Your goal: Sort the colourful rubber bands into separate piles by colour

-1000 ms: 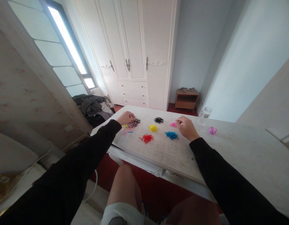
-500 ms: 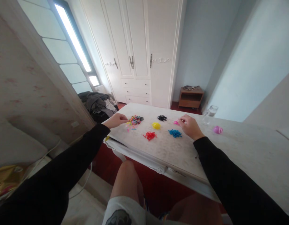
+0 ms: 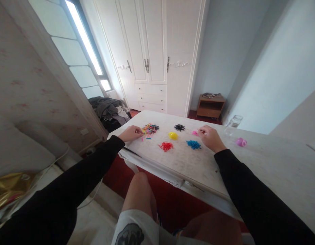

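My left hand point(image 3: 132, 133) is at the left edge of a mixed pile of small multicoloured pieces point(image 3: 151, 128), its fingertips drawn together at the pile. What it pinches, if anything, is too small to make out. Over at the right, my right hand point(image 3: 210, 136) has its fingers curled beside a small pink pile point(image 3: 195, 133), partly covering it; its contents cannot be told. Between the hands lie single-colour heaps of similar thin pieces: black point(image 3: 179, 127), yellow point(image 3: 173, 135), red point(image 3: 166, 146) and blue point(image 3: 193, 144). A few loose pieces lie near the mixed pile.
A clear glass jar point(image 3: 234, 123) and a pinkish-purple round object point(image 3: 241, 142) stand right of my right hand on the white table point(image 3: 157, 166). Beyond are a white wardrobe point(image 3: 153, 51), a small wooden cabinet point(image 3: 211, 106) and heaped clothes point(image 3: 109, 110).
The view has shifted slightly, so the scene sits a little further right. My left hand has moved in slightly at the mixed pile's edge; my right hand stays by the pink pile.
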{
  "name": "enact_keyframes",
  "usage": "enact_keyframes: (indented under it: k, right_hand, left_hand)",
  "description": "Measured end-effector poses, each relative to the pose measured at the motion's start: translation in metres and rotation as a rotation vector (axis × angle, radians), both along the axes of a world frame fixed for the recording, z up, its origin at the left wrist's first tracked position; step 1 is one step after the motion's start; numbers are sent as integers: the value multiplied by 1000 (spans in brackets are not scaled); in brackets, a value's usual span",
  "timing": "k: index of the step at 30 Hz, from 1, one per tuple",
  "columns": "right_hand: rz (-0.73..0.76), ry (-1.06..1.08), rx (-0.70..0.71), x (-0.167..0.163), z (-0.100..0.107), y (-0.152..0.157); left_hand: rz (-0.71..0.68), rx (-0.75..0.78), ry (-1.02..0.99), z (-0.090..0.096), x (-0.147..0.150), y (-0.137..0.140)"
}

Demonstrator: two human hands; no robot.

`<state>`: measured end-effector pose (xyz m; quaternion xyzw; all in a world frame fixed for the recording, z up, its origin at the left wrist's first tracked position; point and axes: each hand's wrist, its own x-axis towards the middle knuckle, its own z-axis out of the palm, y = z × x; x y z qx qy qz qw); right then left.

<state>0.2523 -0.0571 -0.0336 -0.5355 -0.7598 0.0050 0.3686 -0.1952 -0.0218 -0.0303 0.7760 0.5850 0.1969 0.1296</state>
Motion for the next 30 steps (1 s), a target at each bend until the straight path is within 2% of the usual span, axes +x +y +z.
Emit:
enact_keyframes:
  k: [8, 13, 19, 22, 25, 30]
  right_hand:
    - [7, 6, -34, -2, -1, 0]
    - [-1, 8, -25, -1, -1, 0]
    - [7, 8, -31, -3, 0, -2]
    - [15, 8, -25, -5, 2, -4]
    - [54, 18, -45, -6, 2, -5]
    - [100, 32, -86, -7, 2, -6]
  left_hand:
    - [-32, 1, 3, -7, 8, 1]
    - [29, 38, 45, -6, 7, -1]
    - [62, 127, -94, -2, 14, -9]
    - [8, 115, -226, 0, 29, -15]
    - [-122, 113, -374, 0, 51, -17]
    - [-253, 149, -511, -8, 91, -5]
